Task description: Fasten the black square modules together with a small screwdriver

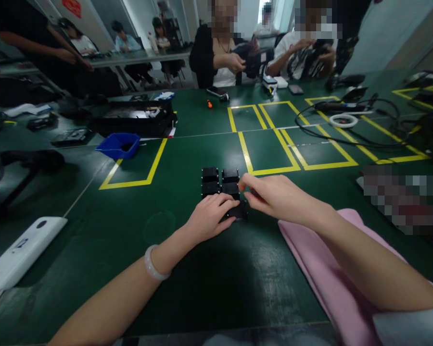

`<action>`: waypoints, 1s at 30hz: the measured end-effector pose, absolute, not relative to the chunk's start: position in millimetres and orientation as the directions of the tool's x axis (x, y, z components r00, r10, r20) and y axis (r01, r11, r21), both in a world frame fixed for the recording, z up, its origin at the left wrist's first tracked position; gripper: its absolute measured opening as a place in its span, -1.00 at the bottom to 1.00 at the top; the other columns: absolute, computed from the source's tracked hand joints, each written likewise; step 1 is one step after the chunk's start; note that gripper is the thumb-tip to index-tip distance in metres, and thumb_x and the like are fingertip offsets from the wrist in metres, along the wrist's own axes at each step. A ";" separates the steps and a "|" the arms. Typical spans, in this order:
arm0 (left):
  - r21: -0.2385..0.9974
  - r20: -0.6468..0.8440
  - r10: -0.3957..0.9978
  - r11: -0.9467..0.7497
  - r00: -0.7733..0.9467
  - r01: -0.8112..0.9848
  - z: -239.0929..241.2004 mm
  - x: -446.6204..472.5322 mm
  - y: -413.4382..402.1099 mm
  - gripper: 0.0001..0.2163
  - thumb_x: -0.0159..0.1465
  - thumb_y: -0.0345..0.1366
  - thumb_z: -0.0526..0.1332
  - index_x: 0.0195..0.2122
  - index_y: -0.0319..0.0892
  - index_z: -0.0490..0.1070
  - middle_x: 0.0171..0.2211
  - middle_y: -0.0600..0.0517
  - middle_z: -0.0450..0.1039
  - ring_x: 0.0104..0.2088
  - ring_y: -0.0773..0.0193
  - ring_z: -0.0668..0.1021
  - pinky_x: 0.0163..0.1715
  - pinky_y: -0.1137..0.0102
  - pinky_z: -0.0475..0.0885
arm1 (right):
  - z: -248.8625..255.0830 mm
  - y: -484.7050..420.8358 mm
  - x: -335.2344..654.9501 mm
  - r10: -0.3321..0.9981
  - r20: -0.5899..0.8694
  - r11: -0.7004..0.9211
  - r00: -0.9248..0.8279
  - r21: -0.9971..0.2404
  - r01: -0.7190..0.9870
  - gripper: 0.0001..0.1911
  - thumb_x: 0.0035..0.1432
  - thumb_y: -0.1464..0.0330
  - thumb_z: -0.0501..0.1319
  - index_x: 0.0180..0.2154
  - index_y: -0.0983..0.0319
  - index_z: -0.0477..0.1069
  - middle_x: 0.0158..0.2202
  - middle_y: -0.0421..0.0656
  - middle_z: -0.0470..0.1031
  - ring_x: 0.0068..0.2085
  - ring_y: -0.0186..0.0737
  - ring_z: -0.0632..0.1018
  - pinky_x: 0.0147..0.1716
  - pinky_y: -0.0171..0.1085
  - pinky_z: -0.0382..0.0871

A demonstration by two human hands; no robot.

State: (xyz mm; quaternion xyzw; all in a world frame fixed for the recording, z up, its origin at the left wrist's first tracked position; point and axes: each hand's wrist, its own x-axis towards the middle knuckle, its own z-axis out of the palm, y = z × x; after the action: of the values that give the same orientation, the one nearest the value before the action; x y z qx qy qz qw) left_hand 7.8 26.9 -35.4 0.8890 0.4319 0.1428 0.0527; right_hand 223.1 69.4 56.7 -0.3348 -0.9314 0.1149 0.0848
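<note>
Several small black box-shaped parts [210, 174] with small bright spots on their edges stand in two columns on the green table. My left hand [212, 214] reaches over the near end of the group. Its thumb and fingers close on the lower right black block [242, 209], covering part of it and its neighbour. Just right of the blocks is my right hand [270, 194], with thumb and index finger curled toward each other in a pinch. Anything small between those fingertips is hidden.
A blue tray [119, 145] lies left, before a black case [135, 117]. A white device [23, 252] is at far left. Pink cloth [321, 254] lies under my right forearm. Black cables [382, 142] and yellow tape outlines [274, 170] are beyond. People sit across the table.
</note>
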 end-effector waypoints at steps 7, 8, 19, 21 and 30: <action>0.241 0.218 0.785 -0.619 0.580 0.747 -34.3 9.4 26.6 -0.68 0.32 -0.26 0.15 0.09 -0.13 0.27 0.03 -0.06 0.37 -0.02 0.13 0.45 -0.07 0.24 0.37 | 56.1 71.8 232.6 0.618 0.069 0.765 -0.783 -0.281 0.579 -0.80 0.31 0.26 -0.02 -0.29 0.20 0.27 -0.48 -0.24 0.39 -0.47 -0.35 0.37 -0.48 -0.35 -0.03; 0.243 0.219 0.785 -0.619 0.579 0.747 -34.2 9.5 26.5 -0.68 0.32 -0.27 0.16 0.09 -0.13 0.27 0.03 -0.06 0.37 -0.02 0.14 0.45 -0.07 0.24 0.37 | 56.1 72.2 233.6 0.620 0.065 0.763 -0.782 -0.284 0.581 -0.83 0.30 0.28 -0.02 -0.26 0.20 0.28 -0.49 -0.25 0.38 -0.48 -0.35 0.36 -0.49 -0.35 -0.03; 0.222 0.221 0.787 -0.616 0.576 0.756 -33.3 9.7 26.2 -0.69 0.32 -0.25 0.16 0.08 -0.13 0.28 0.03 -0.05 0.37 -0.04 0.14 0.46 -0.10 0.25 0.37 | 59.9 69.5 237.0 0.607 0.033 0.776 -0.794 -0.238 0.584 -0.84 0.30 0.27 0.01 -0.26 0.19 0.27 -0.47 -0.24 0.41 -0.50 -0.35 0.35 -0.51 -0.34 -0.06; 0.219 0.217 0.787 -0.615 0.577 0.757 -33.4 9.9 26.3 -0.68 0.32 -0.25 0.16 0.09 -0.12 0.28 0.03 -0.06 0.37 -0.04 0.14 0.46 -0.10 0.25 0.37 | 59.8 68.7 237.9 0.598 0.028 0.784 -0.801 -0.225 0.578 -0.85 0.30 0.30 -0.01 -0.23 0.20 0.27 -0.46 -0.24 0.42 -0.51 -0.35 0.34 -0.51 -0.33 -0.06; 0.231 0.204 0.789 -0.614 0.579 0.755 -33.2 9.8 26.9 -0.68 0.33 -0.24 0.14 0.09 -0.14 0.28 0.04 -0.07 0.36 -0.02 0.12 0.45 -0.08 0.23 0.37 | 61.6 64.3 239.6 0.556 0.042 0.816 -0.830 -0.217 0.536 -0.93 0.27 0.33 0.03 -0.27 0.18 0.23 -0.36 -0.23 0.46 -0.46 -0.36 0.35 -0.50 -0.31 -0.05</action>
State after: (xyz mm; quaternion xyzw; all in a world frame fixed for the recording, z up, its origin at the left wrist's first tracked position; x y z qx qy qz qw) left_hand 9.8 26.9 -33.2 0.8867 0.4353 0.1443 0.0595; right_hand 239.6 64.3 61.6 -0.2869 -0.9515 0.0985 0.0519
